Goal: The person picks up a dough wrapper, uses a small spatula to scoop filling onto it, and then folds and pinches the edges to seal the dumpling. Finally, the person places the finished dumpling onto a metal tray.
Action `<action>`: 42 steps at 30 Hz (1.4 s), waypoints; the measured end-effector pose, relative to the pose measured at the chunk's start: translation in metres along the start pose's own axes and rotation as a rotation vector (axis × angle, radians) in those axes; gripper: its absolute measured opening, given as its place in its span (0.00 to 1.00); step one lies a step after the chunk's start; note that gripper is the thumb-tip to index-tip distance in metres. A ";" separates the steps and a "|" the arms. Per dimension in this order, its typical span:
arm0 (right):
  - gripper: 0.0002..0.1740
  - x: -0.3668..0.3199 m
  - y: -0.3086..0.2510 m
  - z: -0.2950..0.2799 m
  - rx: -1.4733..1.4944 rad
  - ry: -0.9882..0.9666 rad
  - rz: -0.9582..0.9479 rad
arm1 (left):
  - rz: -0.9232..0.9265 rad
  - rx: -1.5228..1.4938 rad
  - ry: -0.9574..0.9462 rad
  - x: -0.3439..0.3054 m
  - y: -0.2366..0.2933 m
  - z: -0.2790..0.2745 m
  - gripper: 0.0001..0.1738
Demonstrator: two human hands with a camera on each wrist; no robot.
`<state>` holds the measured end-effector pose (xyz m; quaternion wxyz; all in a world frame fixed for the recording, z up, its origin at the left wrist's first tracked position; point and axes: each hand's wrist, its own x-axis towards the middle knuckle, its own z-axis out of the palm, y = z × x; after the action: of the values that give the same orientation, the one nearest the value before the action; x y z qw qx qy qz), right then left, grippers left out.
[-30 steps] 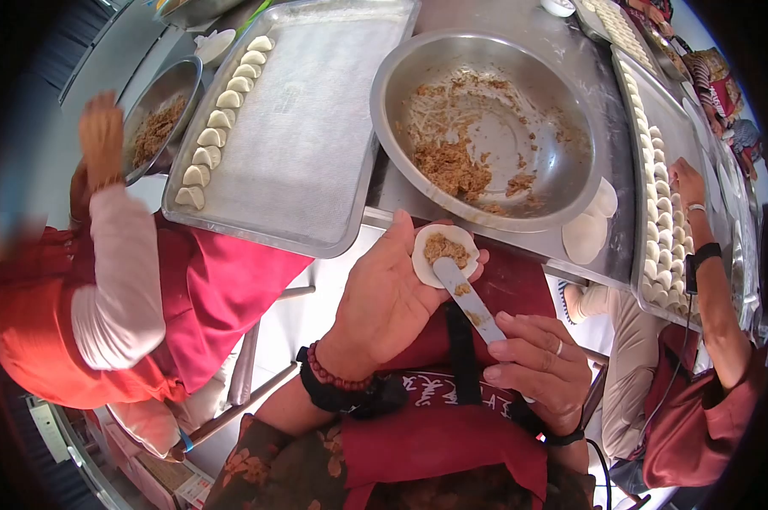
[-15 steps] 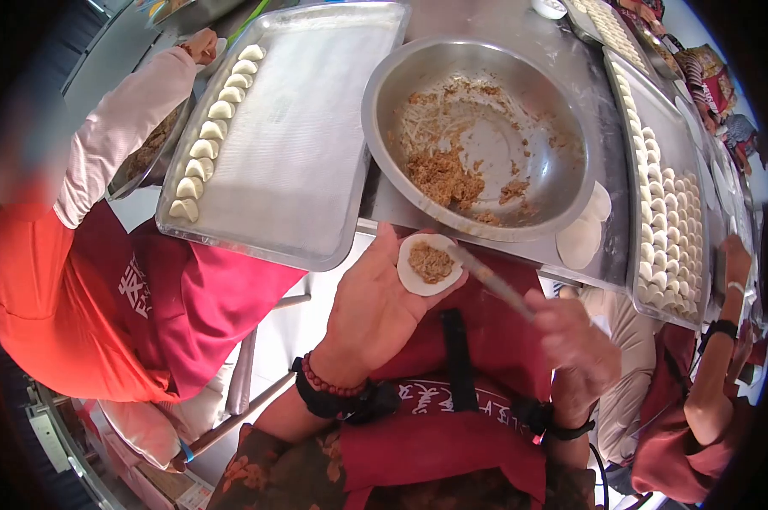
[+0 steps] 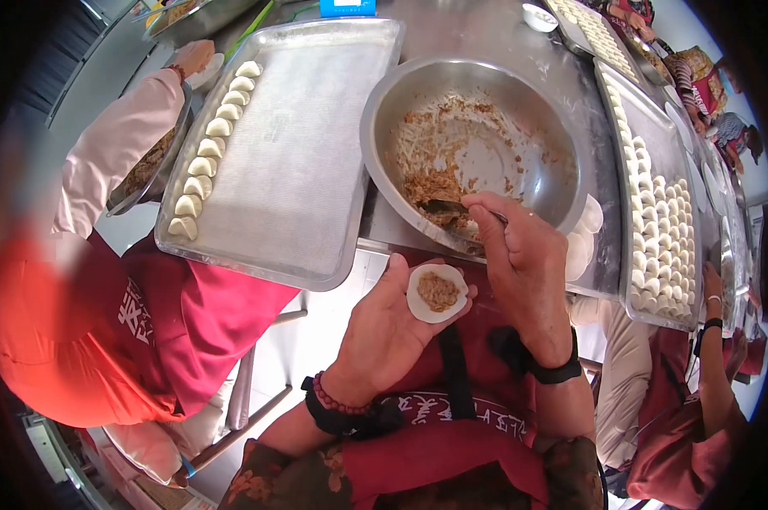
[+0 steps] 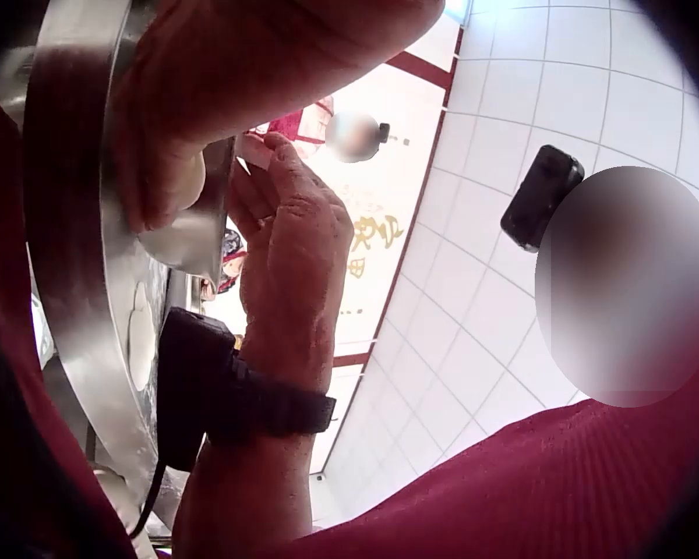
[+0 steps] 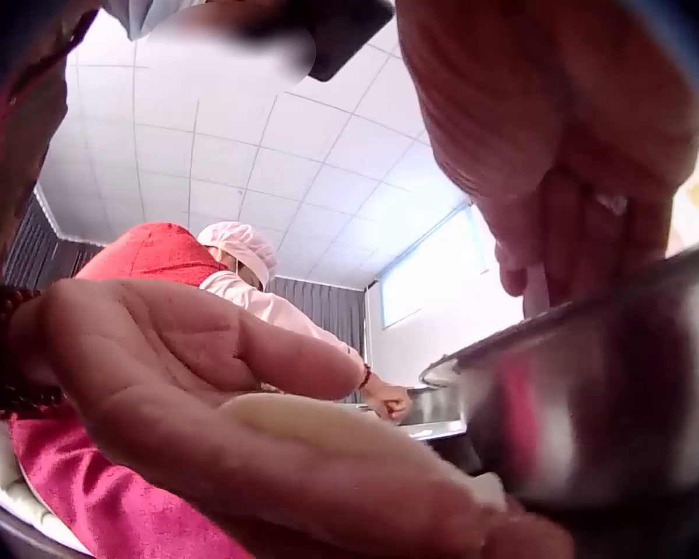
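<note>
My left hand (image 3: 382, 327) lies palm up below the big metal bowl (image 3: 477, 76). On its fingers rests a round dumpling wrapper (image 3: 419, 308) with a mound of brown filling (image 3: 438, 291) in the middle; the thumb stands apart from it. In the right wrist view the wrapper (image 5: 315, 422) shows edge-on along the palm. My right hand (image 3: 524, 259) reaches over the bowl's near rim and grips a flat metal spatula (image 3: 445, 206). The blade's tip sits in the leftover filling (image 3: 431, 183) at the bowl's near left side.
Left of the bowl lies a metal tray (image 3: 307, 102) with a row of folded dumplings (image 3: 208, 146) along its left edge. Plain wrappers (image 3: 581, 242) lie right of the bowl. A fuller dumpling tray (image 3: 656, 310) stands farther right. A person in red (image 3: 86, 340) works at the left.
The spatula has left the wrapper and moved up into the bowl with my right hand. My left hand has stayed below the bowl with the filled wrapper.
</note>
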<state>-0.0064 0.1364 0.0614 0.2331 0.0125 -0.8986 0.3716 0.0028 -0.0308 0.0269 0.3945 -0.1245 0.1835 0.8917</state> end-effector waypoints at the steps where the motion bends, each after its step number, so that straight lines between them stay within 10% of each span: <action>1: 0.06 0.000 -0.002 -0.001 -0.067 -0.031 0.003 | -0.004 -0.007 0.005 -0.001 -0.001 -0.001 0.31; 12: 0.16 -0.004 -0.042 -0.015 -0.259 -0.059 -0.249 | -0.005 0.038 -0.039 -0.009 -0.004 0.003 0.31; 15: 0.20 0.003 -0.079 -0.043 0.075 -0.130 -0.238 | -0.048 -0.158 -0.223 -0.005 -0.015 -0.016 0.31; 24: 0.20 0.037 -0.191 -0.103 0.563 -0.819 -0.342 | -0.101 0.025 -0.017 -0.006 -0.015 0.001 0.31; 31: 0.15 -0.005 -0.181 -0.092 0.954 -0.569 -0.184 | -0.090 0.107 0.062 -0.005 -0.022 0.006 0.34; 37: 0.20 0.038 -0.200 -0.128 0.438 -1.058 -0.272 | -0.115 0.138 0.043 -0.003 -0.026 0.011 0.35; 42: 0.18 -0.001 -0.184 -0.115 0.685 -0.440 -0.207 | -0.115 0.140 0.028 -0.002 -0.024 0.017 0.34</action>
<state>0.0777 0.0803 0.2530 0.0542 0.2583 -0.7455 0.6120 0.0209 -0.0099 0.0376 0.4503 -0.1194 0.2435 0.8507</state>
